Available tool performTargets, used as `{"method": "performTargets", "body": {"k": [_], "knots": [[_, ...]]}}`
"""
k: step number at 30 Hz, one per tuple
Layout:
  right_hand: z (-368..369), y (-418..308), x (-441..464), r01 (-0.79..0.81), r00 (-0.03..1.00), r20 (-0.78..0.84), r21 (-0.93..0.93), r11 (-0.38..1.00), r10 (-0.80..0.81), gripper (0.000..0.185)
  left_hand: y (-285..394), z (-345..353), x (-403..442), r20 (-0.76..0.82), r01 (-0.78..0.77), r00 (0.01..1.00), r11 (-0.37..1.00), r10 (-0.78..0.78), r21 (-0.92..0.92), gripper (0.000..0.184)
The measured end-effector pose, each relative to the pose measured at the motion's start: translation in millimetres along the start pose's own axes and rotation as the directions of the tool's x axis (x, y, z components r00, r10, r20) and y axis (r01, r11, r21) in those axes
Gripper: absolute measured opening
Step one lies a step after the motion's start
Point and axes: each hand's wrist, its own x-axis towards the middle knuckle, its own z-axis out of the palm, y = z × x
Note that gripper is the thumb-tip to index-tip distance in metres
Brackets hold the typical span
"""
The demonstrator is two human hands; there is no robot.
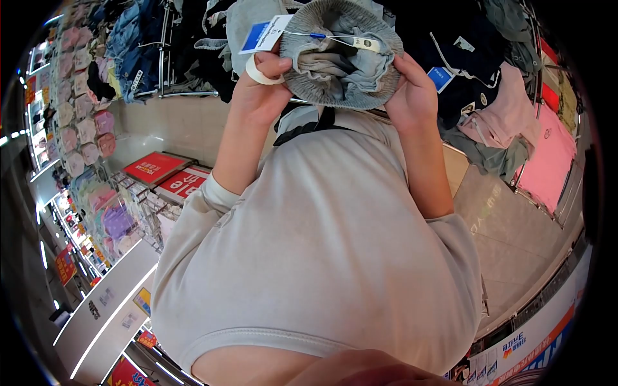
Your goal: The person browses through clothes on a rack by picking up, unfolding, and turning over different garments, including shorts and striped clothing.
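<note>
At the top middle, both my hands stretch a grey garment with a ribbed elastic waistband (344, 96), its round opening facing me. My left hand (264, 87) grips the left edge of the band, with a white strip (261, 72) looped by its thumb. On the opposite edge my right hand (412, 90) pinches the band with its thumb on top. A blue and white tag (265, 35) hangs by a cord beside my left hand. Inside the opening a small white label (367, 44) shows. The garment's lower part is hidden.
Dark clothes (460, 71) with a blue tag lie on a rack at the right, near pink garments (547, 157). Blue denim (132, 38) hangs at the upper left. Red signs (158, 167) stand low on the left, by a white counter (106, 309).
</note>
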Motion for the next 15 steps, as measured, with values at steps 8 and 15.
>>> {"method": "performTargets", "body": {"k": [8,15], "knots": [[2.8,-4.9,3.4,0.032,0.999,0.032,0.069,0.997,-0.034,0.034,2.1,11.1,8.9,0.056,-0.007,0.998,1.000,0.006,0.026,0.060],[-3.3,-1.4,10.0,0.006,0.999,0.049,0.049,0.999,-0.009,0.036,3.4,3.0,12.6,0.031,-0.012,0.999,1.000,0.012,0.028,0.063]]}}
